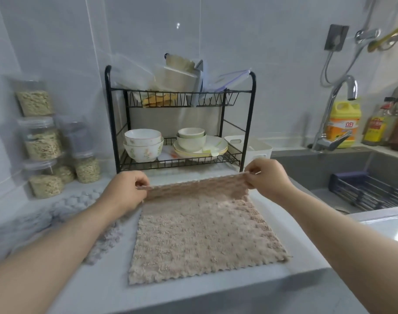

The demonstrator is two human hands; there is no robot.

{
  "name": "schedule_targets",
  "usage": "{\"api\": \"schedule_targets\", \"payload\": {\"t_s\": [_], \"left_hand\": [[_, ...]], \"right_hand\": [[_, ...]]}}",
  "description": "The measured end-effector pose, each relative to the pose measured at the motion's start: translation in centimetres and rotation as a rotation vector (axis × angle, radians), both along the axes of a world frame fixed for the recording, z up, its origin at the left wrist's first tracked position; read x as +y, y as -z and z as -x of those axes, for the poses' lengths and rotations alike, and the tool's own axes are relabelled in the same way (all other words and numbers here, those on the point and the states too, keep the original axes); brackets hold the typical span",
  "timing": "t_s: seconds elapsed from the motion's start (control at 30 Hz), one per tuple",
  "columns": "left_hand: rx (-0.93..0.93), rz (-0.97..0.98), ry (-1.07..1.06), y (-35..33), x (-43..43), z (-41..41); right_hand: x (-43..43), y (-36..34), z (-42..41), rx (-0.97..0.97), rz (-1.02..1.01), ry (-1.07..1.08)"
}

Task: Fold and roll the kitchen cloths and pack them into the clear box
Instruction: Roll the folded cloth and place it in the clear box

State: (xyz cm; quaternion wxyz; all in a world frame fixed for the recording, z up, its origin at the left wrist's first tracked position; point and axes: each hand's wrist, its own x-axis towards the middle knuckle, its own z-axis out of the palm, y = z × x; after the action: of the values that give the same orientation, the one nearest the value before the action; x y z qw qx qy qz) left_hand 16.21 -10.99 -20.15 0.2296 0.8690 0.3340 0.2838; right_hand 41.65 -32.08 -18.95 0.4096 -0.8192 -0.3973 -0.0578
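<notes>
Right across the pale counter [257, 288] lies the beige cloth [200, 236], the landmark for everything else. Its near scalloped edge rests flat close to the counter's front rim, while its far edge is lifted off the surface and stretched taut between two hands. Behind the cloth stands a black wire rack [179, 118], its lower shelf holding stacked bowls [143, 143] and plates [200, 145], its upper shelf crowded with containers and bags. To the right of the cloth, past the counter's edge, sits the grey sink [343, 168] with a dark drainer basket [370, 193] inside and a chrome tap [336, 114] above it. To the left of the cloth, partly under the left forearm, lies a grey bobbled cloth [80, 202]. Farther left and behind that, clear jars [41, 141] of pale grain are stacked against the tiled wall. Behind the tap stands a yellow detergent bottle [344, 122].

The left hand [125, 191] holds the cloth's far left corner, its grip pinching the fabric between thumb and curled fingers. The right hand [267, 175] does likewise at the far right corner, pinching the raised edge.
</notes>
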Motion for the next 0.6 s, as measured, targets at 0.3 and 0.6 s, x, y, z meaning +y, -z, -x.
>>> {"api": "schedule_targets", "payload": {"t_s": [0.3,0.6], "left_hand": [[-0.107,0.005,0.019,-1.1,-6.1,5.1],[-0.010,0.003,0.086,0.8,-10.1,8.5]], "right_hand": [[-7.4,-0.4,5.0,0.085,0.026,0.010],[-11.4,2.0,7.8,0.038,0.145,-0.041]]}}
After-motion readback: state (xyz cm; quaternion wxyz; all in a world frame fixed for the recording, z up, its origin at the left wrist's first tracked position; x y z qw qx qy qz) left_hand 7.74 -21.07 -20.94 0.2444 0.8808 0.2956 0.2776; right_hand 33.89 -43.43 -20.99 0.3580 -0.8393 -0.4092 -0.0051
